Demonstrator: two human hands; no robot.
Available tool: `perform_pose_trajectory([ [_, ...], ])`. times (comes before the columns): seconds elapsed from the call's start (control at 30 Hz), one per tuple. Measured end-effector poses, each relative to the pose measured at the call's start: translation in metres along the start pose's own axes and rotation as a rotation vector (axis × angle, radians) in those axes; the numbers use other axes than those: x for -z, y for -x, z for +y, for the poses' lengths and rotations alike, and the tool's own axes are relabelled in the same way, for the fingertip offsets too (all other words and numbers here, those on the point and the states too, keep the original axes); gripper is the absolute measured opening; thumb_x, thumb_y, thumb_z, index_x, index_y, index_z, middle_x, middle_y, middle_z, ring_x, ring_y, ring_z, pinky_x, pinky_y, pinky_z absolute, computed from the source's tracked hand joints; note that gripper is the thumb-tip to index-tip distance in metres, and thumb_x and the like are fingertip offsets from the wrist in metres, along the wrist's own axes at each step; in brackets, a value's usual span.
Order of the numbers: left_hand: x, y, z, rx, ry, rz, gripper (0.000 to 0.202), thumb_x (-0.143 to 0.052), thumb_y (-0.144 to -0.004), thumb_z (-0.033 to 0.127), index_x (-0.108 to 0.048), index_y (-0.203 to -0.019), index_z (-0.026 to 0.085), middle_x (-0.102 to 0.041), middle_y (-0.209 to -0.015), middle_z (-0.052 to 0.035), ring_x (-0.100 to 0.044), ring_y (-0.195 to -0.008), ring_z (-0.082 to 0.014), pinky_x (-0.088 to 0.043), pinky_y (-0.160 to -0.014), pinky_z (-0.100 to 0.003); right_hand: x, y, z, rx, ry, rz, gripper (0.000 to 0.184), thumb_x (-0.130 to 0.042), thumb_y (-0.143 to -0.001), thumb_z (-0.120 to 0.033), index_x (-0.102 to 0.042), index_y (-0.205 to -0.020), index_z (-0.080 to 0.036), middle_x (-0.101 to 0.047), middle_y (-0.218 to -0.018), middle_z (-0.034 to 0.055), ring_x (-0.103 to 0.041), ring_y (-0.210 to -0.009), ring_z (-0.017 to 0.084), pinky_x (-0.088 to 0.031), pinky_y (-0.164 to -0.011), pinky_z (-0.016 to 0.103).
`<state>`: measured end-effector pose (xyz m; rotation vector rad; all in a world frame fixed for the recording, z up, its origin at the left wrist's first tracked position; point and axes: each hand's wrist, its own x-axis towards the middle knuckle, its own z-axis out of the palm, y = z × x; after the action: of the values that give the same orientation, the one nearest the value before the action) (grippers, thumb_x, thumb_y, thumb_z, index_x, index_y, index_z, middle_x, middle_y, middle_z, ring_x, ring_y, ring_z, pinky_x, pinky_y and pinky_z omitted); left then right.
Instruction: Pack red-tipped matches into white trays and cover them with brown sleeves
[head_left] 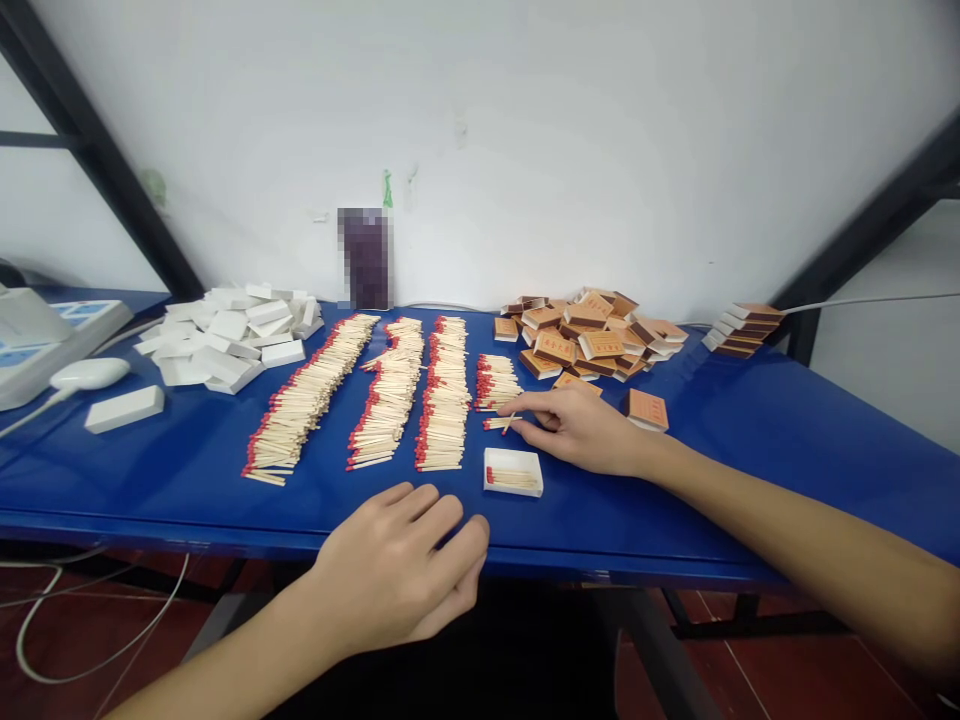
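My right hand [577, 425] reaches over the blue table, thumb and index finger pinched on a tilted match [509, 424]. Beside those fingertips lie a few loose matches [495, 424], just below a short pile of red-headed matches [496, 380]. Nearer to me is a white matchbox tray [514, 492] with several matches [510, 477] lying in it, heads to the left. My left hand [405, 565] is curled closed at the table's front edge, left of the tray, and nothing shows in its fingers.
Three long rows of matches [300, 405] run back across the table [187, 470]. White trays [225, 335] are heaped at the left; orange and brown matchbox sleeves [592, 335] at the right. One sleeve [646, 409] lies beyond my right wrist. A sleeve stack [744, 328] stands far right.
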<state>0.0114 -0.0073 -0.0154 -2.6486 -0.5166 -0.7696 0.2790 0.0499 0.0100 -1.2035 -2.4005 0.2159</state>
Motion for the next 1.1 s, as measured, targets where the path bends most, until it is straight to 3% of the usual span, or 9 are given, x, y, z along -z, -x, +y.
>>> perform_pose_trajectory([
  [0.4,0.000,0.000,0.000,-0.007,-0.007,-0.003,0.010,-0.054,-0.090,0.023,-0.059,-0.097,0.017,-0.053,-0.073,0.0006,-0.051,-0.066,-0.0181,-0.041,-0.061,-0.033,-0.003,0.000,0.003,0.017,0.000,0.029,0.020,-0.055,-0.093,-0.029,-0.072,-0.089,-0.019,-0.040,-0.052,-0.0072,-0.032,-0.045,0.009,-0.026,-0.052,0.023],
  [0.53,0.001,0.000,0.000,-0.003,-0.003,-0.005,0.009,-0.055,-0.089,0.022,-0.059,-0.096,0.017,-0.052,-0.072,0.0009,-0.050,-0.065,-0.0175,-0.041,-0.060,-0.032,-0.002,0.000,0.003,0.044,-0.004,0.008,0.015,-0.054,-0.093,-0.027,-0.067,-0.090,-0.019,-0.039,-0.053,-0.0081,-0.034,-0.046,0.009,-0.026,-0.053,0.023],
  [0.7,0.000,0.000,0.001,-0.007,-0.003,0.007,0.010,-0.054,-0.089,0.021,-0.060,-0.097,0.017,-0.053,-0.072,0.0007,-0.051,-0.065,-0.0176,-0.041,-0.060,-0.032,-0.005,-0.007,-0.002,-0.033,0.004,0.144,0.013,-0.054,-0.091,-0.024,-0.065,-0.087,-0.019,-0.036,-0.052,-0.0084,-0.035,-0.047,0.010,-0.026,-0.055,0.024],
  [1.1,0.000,0.000,0.000,0.001,0.002,-0.002,0.010,-0.054,-0.090,0.022,-0.060,-0.097,0.017,-0.053,-0.073,0.0005,-0.050,-0.066,-0.0180,-0.041,-0.061,-0.033,-0.006,-0.008,-0.004,-0.030,-0.015,0.074,0.021,-0.053,-0.092,-0.023,-0.072,-0.088,-0.016,-0.041,-0.051,-0.0065,-0.033,-0.046,0.009,-0.026,-0.054,0.026],
])
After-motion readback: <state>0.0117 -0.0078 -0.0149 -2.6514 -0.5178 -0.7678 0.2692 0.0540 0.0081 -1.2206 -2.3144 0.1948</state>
